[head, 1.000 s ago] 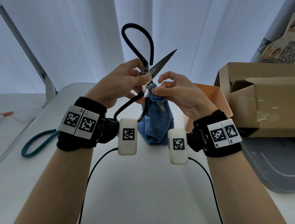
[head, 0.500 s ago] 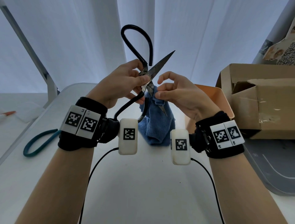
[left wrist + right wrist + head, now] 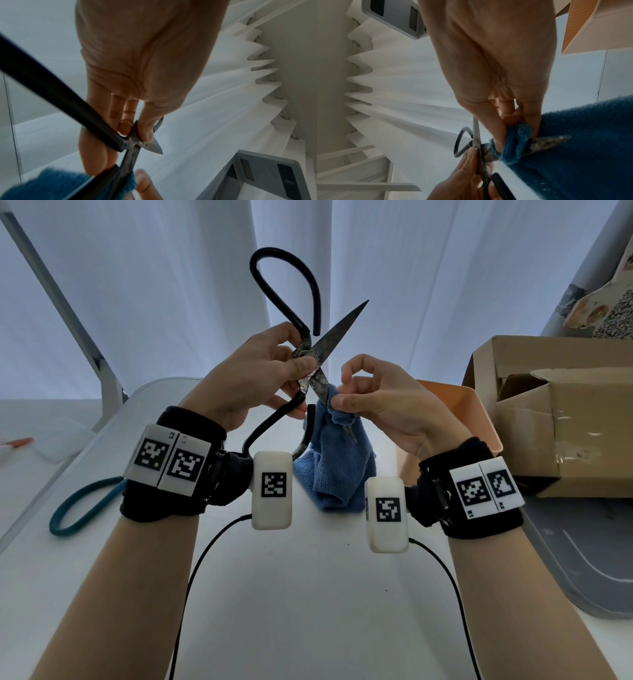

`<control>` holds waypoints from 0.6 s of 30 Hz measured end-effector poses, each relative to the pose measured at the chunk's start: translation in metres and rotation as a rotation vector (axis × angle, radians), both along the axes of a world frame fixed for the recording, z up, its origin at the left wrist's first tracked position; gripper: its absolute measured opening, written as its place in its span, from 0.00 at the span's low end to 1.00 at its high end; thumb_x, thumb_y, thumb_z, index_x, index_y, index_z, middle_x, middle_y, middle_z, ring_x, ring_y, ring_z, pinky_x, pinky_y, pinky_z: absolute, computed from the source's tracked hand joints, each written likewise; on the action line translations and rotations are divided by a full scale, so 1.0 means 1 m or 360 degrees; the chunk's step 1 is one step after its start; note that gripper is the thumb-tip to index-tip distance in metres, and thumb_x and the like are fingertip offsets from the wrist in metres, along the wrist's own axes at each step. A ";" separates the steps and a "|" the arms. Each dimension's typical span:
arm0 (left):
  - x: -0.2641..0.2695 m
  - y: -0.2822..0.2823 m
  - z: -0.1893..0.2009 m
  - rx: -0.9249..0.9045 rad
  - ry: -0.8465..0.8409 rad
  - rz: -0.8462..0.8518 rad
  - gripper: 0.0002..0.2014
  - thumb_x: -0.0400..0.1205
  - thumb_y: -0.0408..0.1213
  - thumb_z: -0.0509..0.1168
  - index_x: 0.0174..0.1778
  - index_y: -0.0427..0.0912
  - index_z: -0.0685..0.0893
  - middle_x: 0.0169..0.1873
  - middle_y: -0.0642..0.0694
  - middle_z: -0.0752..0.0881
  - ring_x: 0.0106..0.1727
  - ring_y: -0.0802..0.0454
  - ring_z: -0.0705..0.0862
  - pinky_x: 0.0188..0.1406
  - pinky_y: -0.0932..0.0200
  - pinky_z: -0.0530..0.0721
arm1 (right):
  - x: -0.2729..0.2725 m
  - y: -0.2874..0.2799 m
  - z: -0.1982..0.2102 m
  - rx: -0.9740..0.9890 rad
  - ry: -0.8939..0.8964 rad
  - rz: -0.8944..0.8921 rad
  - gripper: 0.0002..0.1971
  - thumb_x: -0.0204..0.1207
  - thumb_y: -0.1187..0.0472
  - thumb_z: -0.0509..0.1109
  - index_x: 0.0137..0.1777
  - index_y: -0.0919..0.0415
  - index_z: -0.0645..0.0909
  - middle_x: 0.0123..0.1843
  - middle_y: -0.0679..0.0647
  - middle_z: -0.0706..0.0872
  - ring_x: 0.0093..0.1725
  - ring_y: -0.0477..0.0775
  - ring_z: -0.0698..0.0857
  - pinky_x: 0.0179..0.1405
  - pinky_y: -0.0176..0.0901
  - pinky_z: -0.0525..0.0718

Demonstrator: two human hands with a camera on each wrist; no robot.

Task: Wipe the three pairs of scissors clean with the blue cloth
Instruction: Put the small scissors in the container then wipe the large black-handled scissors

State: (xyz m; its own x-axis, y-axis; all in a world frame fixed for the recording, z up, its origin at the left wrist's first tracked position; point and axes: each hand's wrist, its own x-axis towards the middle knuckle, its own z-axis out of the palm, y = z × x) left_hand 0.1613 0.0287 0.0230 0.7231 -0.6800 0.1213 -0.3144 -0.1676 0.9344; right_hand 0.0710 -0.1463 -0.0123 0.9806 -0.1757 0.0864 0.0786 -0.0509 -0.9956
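The left hand (image 3: pixel 260 378) holds the scissors (image 3: pixel 310 361) up above the desk (image 3: pixel 308 594), its grip clamped at the pivot, blades spread wide. One blade points up and to the right; the other slants down and to the right, into the cloth (image 3: pixel 337 460). The right hand (image 3: pixel 383 402) pinches the cloth around this lower blade, thumb and fingers pressed together on either side, just beside the left hand's fingers. The blade's long axis runs down and away from the pivot, so a wipe would, I judge, slide along it toward the tip, away from the left hand. The tip pokes out past the fold. The lower handle loop is partly behind the left wrist. A teal handle (image 3: pixel 78 508) lies on the desk at left, its blades hidden by the arm; a third pair I cannot find.
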 end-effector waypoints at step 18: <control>-0.001 -0.002 0.000 -0.0014 -0.0004 0.0015 0.04 0.87 0.35 0.64 0.55 0.39 0.77 0.42 0.41 0.82 0.31 0.46 0.86 0.33 0.51 0.89 | -0.002 -0.003 0.000 -0.0111 0.0054 0.0000 0.14 0.74 0.73 0.78 0.44 0.59 0.76 0.31 0.53 0.81 0.37 0.51 0.81 0.51 0.46 0.80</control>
State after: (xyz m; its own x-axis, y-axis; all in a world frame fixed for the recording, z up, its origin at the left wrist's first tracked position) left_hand 0.1604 0.0264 0.0229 0.7290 -0.6722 0.1288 -0.3150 -0.1624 0.9351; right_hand 0.0693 -0.1491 -0.0120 0.9832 -0.1707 0.0649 0.0446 -0.1204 -0.9917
